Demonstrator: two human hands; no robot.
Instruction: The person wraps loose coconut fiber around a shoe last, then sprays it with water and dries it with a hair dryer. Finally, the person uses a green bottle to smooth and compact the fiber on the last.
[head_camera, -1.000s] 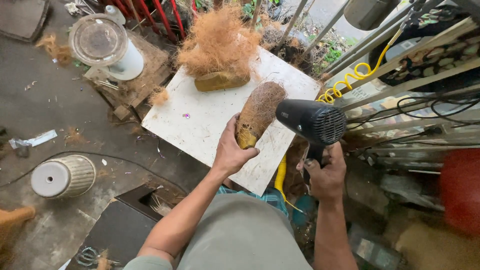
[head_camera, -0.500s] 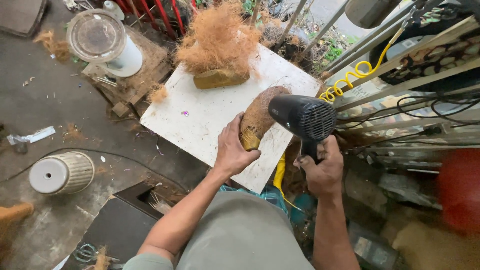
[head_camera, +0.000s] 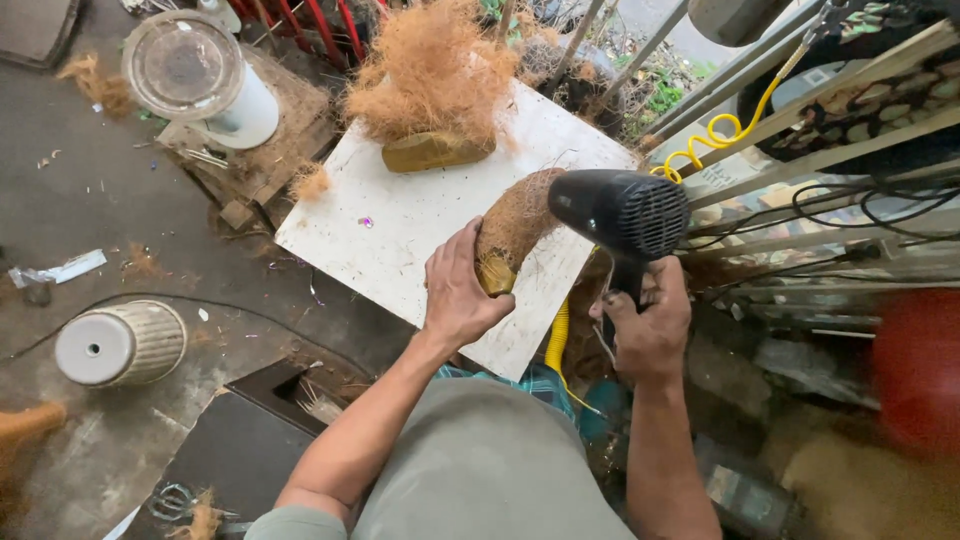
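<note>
View from above of a seated person working at a white board (head_camera: 400, 225) set at an angle in the middle of the frame. The left hand (head_camera: 460, 290) is wrapped around the lower end of a brown, fibrous coconut husk piece (head_camera: 515, 225), which rests tilted on the board's right portion, just right of centre in the frame. The right hand (head_camera: 650, 325) is closed around the handle of a black hair dryer (head_camera: 620, 210); the dryer's body lies just beside the upper end of the husk piece, its rear grille turned toward the right of the frame.

At the top centre, on the far part of the board, a mound of loose orange-brown coir fibre (head_camera: 430, 70) sits on a yellowish husk block (head_camera: 435, 152). A coiled yellow hose (head_camera: 715, 135) hangs at the upper right, in front of a metal railing (head_camera: 800, 80). In the upper left, a white appliance with a clear round lid (head_camera: 195, 75) stands on a wooden pallet (head_camera: 250, 165). A ribbed white container (head_camera: 120, 342) lies on its side on the concrete floor (head_camera: 60, 180) at the left edge. A dark box (head_camera: 235, 450) occupies the lower left beside the person's left forearm. A blurred red object (head_camera: 915, 370) shows at the right edge.
</note>
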